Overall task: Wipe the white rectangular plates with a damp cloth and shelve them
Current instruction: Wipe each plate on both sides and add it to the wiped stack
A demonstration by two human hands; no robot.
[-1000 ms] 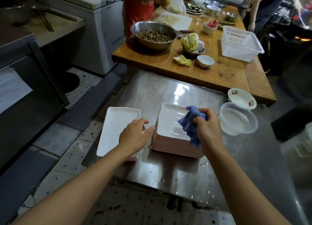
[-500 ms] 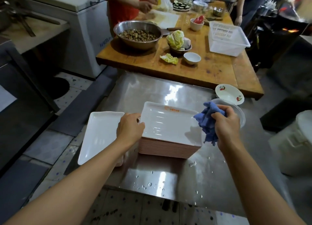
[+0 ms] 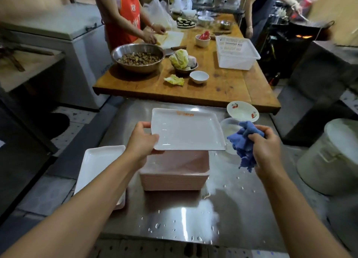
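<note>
Fingers of my left hand [image 3: 142,141] curl around the left edge of a white rectangular plate [image 3: 187,131], thumb on top of the rim and the rest underneath, holding it level above the stack of plates [image 3: 174,172]. The plate carries a small orange mark near its far edge and looks wet and glossy. Over on the other side, my right hand [image 3: 266,147] clenches a crumpled blue cloth [image 3: 245,143], just beside the plate's right edge but not touching it. The stack below shows pinkish sides and stands on the steel table [image 3: 222,209], which is dotted with water drops. To the left of the stack, another white plate [image 3: 98,166] lies flat, partly hidden by my left forearm. Behind the cloth are a clear plastic tub [image 3: 228,126] and a small white bowl with red marks [image 3: 242,111].
</note>
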